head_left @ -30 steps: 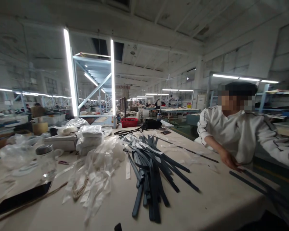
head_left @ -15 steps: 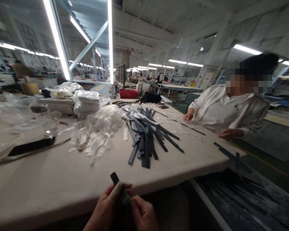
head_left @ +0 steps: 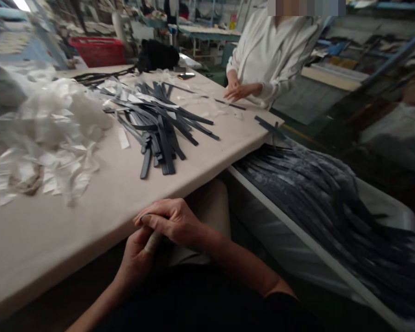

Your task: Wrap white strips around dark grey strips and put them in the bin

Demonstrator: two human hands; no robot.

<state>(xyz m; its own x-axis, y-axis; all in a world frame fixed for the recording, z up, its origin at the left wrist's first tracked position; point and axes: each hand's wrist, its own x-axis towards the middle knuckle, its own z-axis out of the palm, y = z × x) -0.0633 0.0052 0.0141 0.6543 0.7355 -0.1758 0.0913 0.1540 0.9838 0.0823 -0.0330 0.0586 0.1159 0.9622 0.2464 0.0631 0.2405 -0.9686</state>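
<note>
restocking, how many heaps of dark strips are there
2: one heap on the table, another in the tray right of it. Loose strips lie by the co-worker; more may be hidden.

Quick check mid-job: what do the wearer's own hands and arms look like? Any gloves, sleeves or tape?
No gloves or watch show. The left hand has a pale wrap around one finger; the right hand wears nothing. Both forearms are uncovered, and a dark sleeve seems to begin high on the right arm.
</note>
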